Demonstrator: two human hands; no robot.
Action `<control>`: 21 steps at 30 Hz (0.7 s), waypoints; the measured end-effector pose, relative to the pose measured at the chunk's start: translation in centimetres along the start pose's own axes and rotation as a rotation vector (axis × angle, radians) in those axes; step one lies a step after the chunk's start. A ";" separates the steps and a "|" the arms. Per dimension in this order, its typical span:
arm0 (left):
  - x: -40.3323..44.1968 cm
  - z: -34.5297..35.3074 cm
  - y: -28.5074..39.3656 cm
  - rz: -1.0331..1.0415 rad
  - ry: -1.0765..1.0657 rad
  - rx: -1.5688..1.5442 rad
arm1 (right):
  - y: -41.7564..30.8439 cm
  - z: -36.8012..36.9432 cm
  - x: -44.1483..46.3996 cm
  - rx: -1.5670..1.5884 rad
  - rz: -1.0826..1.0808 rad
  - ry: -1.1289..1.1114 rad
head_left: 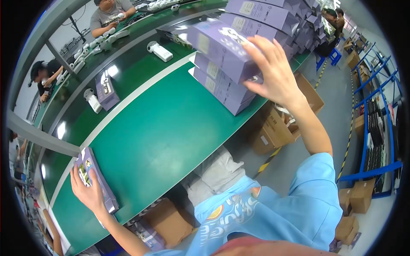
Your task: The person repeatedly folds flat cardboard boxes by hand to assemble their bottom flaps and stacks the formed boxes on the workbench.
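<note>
My right hand [273,70] grips the end of a purple box [222,42], fingers on top and thumb at its lower side. That box is over a stack of similar purple boxes [222,87] at the far right part of the green table [158,123]. At the table's left end, my left hand [88,187] lies on another purple box [100,179], its fingers spread over the printed face.
White devices [160,51] [92,101] and a purple box [106,90] lie on the dark green line behind the table. More purple boxes [260,25] are piled at the back right. Cardboard boxes [273,128] stand below. People [112,17] sit across the line.
</note>
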State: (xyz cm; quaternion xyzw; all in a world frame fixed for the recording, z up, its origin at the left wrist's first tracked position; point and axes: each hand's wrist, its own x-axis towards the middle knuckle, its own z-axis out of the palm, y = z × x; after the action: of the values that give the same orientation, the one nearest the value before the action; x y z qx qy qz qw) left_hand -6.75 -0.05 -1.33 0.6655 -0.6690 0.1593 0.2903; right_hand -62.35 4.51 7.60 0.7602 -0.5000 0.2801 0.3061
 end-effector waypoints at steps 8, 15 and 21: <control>-3.1 3.0 -9.1 -0.469 -0.445 0.034 | -0.7 2.5 -3.9 -0.015 0.060 -0.152; -2.7 3.1 -8.9 -0.402 -0.236 0.081 | -3.9 3.8 -3.4 0.267 0.032 0.103; 1.5 -2.3 -0.4 -0.148 0.313 -0.242 | -11.2 9.6 0.8 0.916 -0.115 0.107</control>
State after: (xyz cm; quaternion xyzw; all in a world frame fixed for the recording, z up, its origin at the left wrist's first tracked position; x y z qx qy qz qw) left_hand -5.91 0.12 1.31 0.6400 -0.5795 0.1573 0.4794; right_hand -50.44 0.38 -0.17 0.8280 -0.2654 0.4935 -0.0207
